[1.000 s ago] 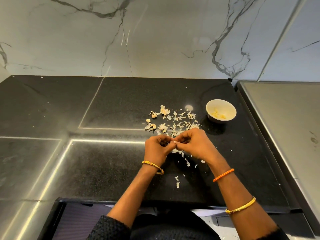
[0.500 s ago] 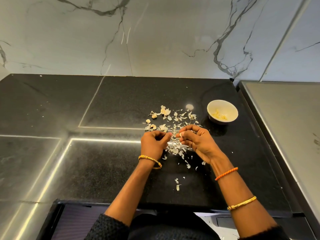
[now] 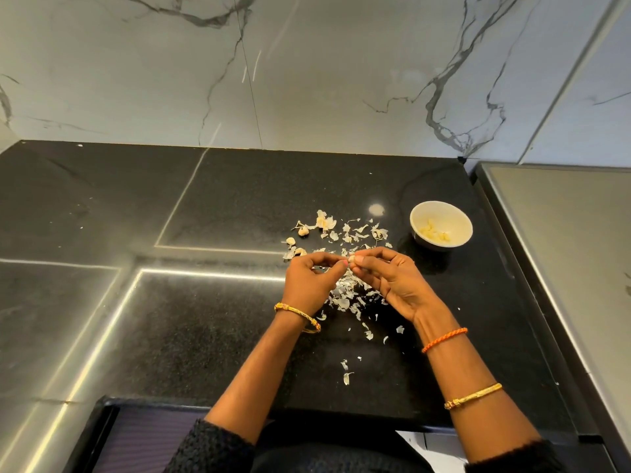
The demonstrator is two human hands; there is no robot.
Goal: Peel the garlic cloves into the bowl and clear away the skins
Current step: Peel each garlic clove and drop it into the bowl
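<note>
A small garlic clove (image 3: 351, 259) is pinched between the fingertips of my left hand (image 3: 309, 285) and my right hand (image 3: 392, 283), which meet just above the black counter. Papery garlic skins (image 3: 348, 298) lie scattered under and beyond both hands. A few unpeeled cloves (image 3: 303, 232) sit at the far left of the skin pile. The white bowl (image 3: 418, 218) stands to the right of the pile with several peeled cloves (image 3: 435, 232) inside.
The black stone counter (image 3: 211, 206) runs left and back to a marble wall (image 3: 307, 70). A steel surface (image 3: 573, 233) borders the counter on the right. The counter's front edge lies close to my body, with loose skin bits (image 3: 346, 375) near it.
My hands drew slightly apart half a second ago and have come together again on the clove, a little farther from me. More skins lie under them.
</note>
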